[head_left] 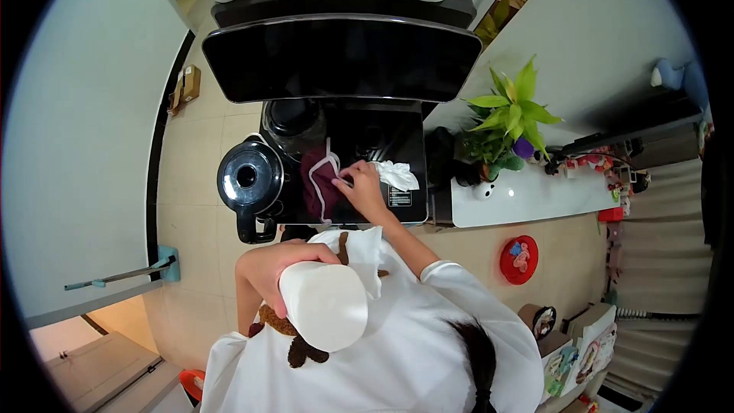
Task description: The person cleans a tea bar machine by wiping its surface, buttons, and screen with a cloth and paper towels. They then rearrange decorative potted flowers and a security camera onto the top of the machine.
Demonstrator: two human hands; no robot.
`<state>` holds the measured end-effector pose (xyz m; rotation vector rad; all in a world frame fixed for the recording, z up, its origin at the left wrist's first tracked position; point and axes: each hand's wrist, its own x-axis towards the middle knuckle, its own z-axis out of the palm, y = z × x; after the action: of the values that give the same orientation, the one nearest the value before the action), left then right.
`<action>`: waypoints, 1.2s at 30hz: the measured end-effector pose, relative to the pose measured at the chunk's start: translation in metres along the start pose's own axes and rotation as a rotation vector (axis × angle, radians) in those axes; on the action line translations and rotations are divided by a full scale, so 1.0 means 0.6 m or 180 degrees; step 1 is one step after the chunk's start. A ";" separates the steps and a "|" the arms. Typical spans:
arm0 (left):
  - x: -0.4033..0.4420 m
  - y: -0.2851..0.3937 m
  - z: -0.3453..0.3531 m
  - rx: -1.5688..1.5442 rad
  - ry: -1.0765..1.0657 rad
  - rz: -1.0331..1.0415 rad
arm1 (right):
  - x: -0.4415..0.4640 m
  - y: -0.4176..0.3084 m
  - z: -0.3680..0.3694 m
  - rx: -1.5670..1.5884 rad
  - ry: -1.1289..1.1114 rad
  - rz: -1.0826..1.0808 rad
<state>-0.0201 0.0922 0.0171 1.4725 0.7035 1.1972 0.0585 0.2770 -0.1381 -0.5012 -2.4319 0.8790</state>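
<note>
My left hand is wrapped round a thick white paper roll, held close to my chest. A loose white sheet stands out beside the roll. My right hand reaches over a black glossy cabinet top. Its curled thumb and fingers meet at the edge of a maroon cloth with white trim. Just right of that hand lies a crumpled white tissue. Left of the cloth stands a kettle with a dark lid, its black handle toward me.
Behind the cloth sits a dark lidded glass pot. A wide black panel overhangs the back of the top. On the right, a leafy plant rises near a white bench. A red basin rests on the floor.
</note>
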 end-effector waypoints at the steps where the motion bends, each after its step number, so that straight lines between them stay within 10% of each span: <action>1: -0.002 -0.001 0.002 -0.0031 0.0009 -0.0019 | -0.002 0.007 0.007 0.0045 -0.0102 0.0152; 36: 0.000 -0.002 0.015 -0.0280 -0.0072 -0.0138 | 0.014 0.028 0.021 -0.1768 0.0068 -0.0065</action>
<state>-0.0113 0.0893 0.0165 1.3895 0.6561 1.1624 0.0475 0.2871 -0.1548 -0.6704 -2.6422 0.1706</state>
